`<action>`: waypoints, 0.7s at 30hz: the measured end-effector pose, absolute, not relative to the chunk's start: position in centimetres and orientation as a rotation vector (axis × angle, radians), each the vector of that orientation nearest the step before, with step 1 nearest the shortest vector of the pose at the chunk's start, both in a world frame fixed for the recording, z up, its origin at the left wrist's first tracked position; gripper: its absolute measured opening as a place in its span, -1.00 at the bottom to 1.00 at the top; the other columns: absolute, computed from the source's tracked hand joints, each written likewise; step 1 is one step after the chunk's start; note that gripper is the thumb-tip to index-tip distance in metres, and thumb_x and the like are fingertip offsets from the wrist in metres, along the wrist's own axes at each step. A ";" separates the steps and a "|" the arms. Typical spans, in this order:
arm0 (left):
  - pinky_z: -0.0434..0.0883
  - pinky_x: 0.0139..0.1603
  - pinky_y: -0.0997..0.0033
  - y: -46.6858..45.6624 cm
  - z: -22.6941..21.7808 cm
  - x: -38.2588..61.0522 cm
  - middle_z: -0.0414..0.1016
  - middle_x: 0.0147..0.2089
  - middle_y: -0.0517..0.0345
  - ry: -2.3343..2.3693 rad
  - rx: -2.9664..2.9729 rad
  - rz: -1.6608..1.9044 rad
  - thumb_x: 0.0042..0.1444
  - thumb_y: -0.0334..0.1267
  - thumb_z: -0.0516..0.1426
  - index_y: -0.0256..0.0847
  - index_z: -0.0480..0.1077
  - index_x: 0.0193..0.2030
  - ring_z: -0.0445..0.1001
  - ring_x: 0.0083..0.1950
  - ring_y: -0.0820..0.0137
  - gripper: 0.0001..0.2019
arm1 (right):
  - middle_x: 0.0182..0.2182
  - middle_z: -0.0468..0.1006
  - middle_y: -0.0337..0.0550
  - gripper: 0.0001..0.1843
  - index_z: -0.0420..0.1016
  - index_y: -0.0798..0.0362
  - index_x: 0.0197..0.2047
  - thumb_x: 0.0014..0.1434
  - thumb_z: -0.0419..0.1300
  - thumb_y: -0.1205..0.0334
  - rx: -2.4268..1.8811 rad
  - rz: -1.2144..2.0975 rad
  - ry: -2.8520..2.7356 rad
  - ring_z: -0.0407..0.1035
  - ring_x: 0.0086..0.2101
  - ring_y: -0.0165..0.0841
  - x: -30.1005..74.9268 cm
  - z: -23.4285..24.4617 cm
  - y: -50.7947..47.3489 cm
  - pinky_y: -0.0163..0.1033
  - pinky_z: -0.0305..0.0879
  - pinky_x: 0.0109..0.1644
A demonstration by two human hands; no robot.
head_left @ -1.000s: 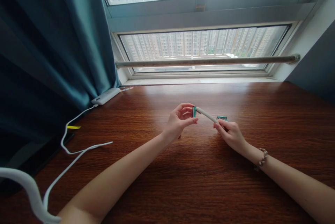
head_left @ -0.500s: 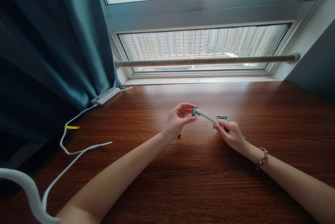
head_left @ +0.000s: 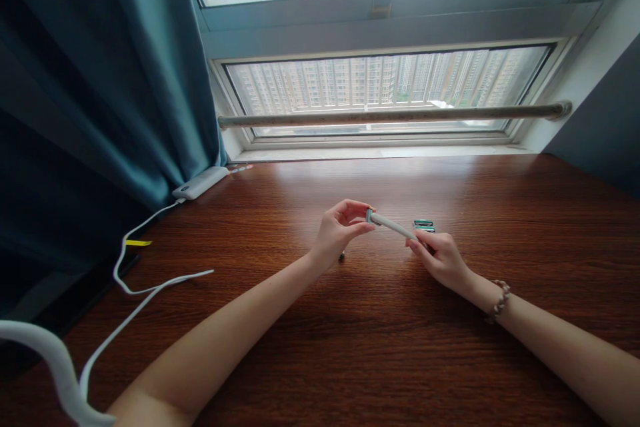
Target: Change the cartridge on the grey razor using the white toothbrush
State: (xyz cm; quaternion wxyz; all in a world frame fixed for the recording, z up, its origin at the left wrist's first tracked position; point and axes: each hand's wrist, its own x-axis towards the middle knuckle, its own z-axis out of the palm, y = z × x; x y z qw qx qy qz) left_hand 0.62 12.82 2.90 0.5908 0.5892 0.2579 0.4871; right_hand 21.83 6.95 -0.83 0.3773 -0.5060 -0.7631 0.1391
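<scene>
My left hand (head_left: 337, 235) pinches a small razor cartridge (head_left: 369, 215) between thumb and fingers. In my right hand (head_left: 444, 259) is the lower end of a pale razor handle (head_left: 393, 224), its tip pointing left. The handle's tip meets the cartridge; whether the two are locked together I cannot tell. Behind my right fingers, green-and-silver razor cartridges (head_left: 424, 224) lie on the table. Below my left hand a small dark-ended thing (head_left: 342, 256) shows in part, mostly hidden by the hand.
The brown wooden table (head_left: 330, 347) runs up to the window. At the left are a white power bank (head_left: 201, 183), a white cable (head_left: 120, 257), a yellow strip (head_left: 139, 242) and a blue curtain (head_left: 165, 80). A thick white curved tube (head_left: 55, 360) stands in the near left corner.
The gap between razor handle and cartridge has closed, and the cartridge has turned slightly. My hands have shifted only a little; the small dark-ended thing shows more.
</scene>
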 end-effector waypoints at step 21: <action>0.35 -0.09 0.34 12.2 2.9 1.0 0.46 -0.18 0.03 0.566 1.235 1.020 -0.29 -0.44 0.29 -0.31 0.37 -0.26 0.42 -0.17 0.38 -0.64 | -0.69 0.11 -0.31 -0.63 0.27 0.09 -0.54 0.19 -0.03 0.05 -1.359 0.277 -1.979 0.04 -0.63 -0.48 21.5 -0.9 6.9 -0.34 -0.08 -0.52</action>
